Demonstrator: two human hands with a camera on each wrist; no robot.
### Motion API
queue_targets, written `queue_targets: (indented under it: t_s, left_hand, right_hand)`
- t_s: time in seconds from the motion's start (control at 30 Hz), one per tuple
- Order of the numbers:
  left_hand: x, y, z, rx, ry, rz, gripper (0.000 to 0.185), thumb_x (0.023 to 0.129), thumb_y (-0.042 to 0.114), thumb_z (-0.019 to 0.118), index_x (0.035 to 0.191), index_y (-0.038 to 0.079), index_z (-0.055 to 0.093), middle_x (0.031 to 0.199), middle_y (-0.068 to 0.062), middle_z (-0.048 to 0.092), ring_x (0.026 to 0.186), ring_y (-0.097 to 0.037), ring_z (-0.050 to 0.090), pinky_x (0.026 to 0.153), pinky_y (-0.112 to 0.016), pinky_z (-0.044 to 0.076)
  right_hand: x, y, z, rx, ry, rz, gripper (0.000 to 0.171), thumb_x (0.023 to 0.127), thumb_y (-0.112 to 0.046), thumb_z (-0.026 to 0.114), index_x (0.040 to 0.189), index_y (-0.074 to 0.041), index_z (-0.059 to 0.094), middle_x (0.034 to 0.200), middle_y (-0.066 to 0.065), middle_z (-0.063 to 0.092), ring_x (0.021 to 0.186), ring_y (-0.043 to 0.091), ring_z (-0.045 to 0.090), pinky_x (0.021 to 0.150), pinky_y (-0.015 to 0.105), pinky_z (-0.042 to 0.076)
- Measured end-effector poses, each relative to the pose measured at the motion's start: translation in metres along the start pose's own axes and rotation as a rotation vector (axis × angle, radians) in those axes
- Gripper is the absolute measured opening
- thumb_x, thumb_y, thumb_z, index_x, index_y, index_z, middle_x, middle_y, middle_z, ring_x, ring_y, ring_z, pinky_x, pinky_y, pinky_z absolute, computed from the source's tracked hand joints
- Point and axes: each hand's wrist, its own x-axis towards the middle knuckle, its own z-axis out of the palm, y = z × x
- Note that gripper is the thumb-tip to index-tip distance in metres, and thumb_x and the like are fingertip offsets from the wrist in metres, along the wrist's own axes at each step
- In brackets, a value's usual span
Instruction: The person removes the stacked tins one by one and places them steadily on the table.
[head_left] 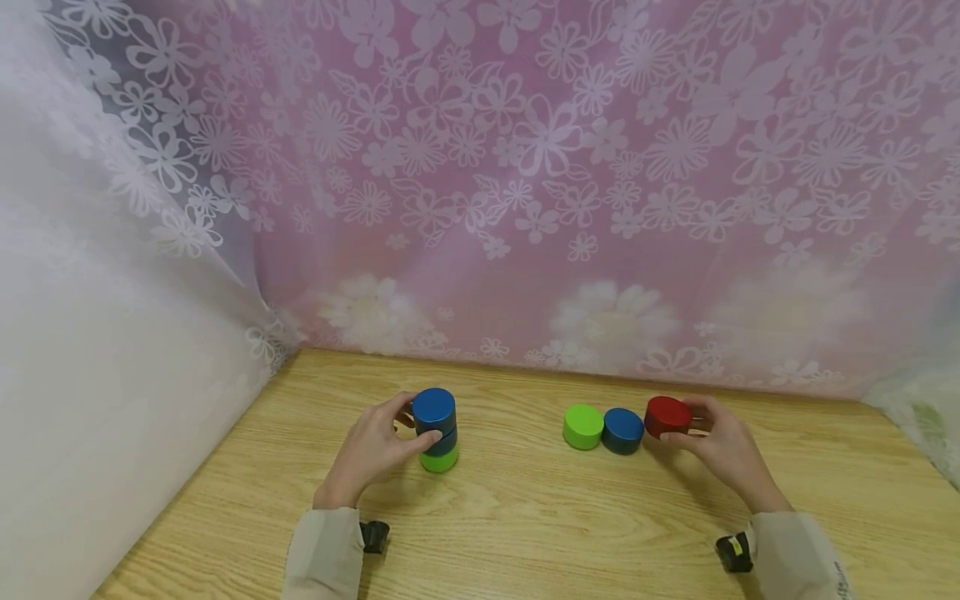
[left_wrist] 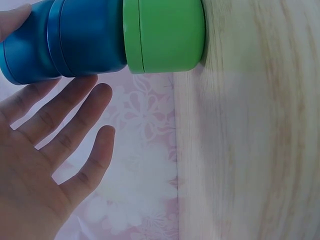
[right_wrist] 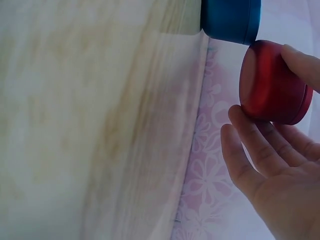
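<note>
1. Head view: left of centre, low in the frame, the left hand [head_left: 372, 448] pinches the upper blue metallic cylinder [head_left: 434, 406] between thumb and fingers. This cylinder sits atop the lower blue metallic cylinder [head_left: 448, 442], with the bright green bottom cylinder [head_left: 441, 462] beneath. The stack's long axis stands upright, the flat round top facing up. Right of centre, the right hand [head_left: 723, 447] clamps the red metallic cylinder [head_left: 667, 416] between thumb and fingers. Just beside it, the separate blue cylinder [head_left: 622, 431] and the separate green cylinder [head_left: 582, 426] stand side by side, tops up, on the pale wood-grain table [head_left: 525, 533]. Pink floral cloth [head_left: 480, 192] fills the upper frame.

2. Left wrist view: the stack lies across the upper left of the frame, its long axis nearly horizontal there, the green base meeting the table at right. The thumb is on the upper blue cylinder at the left edge; the ring and little fingers are spread.

3. Right wrist view: the red cylinder is at upper right, raised off the table, its axis slightly tilted, its base pointing left towards the wood. The separate blue cylinder shows at the top edge.
</note>
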Motion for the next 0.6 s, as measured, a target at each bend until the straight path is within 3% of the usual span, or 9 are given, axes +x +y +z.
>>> queue_targets:
  t_s: [0.6]
  left_hand:
    - [-0.0003,0.0017,-0.0017,-0.001,-0.007,-0.009,0.051,0.086,0.037,0.083,0.126,0.011,0.067,0.1,-0.001,0.069,0.095,-0.022,0.067,0.074,-0.043,0.055]
  right_hand:
    - [0.0056,0.0064,-0.0001,-0.031,-0.079,0.021,0.059,0.082,-0.012,0.085,0.121,0.015,0.051,0.118,0.038,0.06,0.104,0.051,0.065,0.089,0.061,0.05]
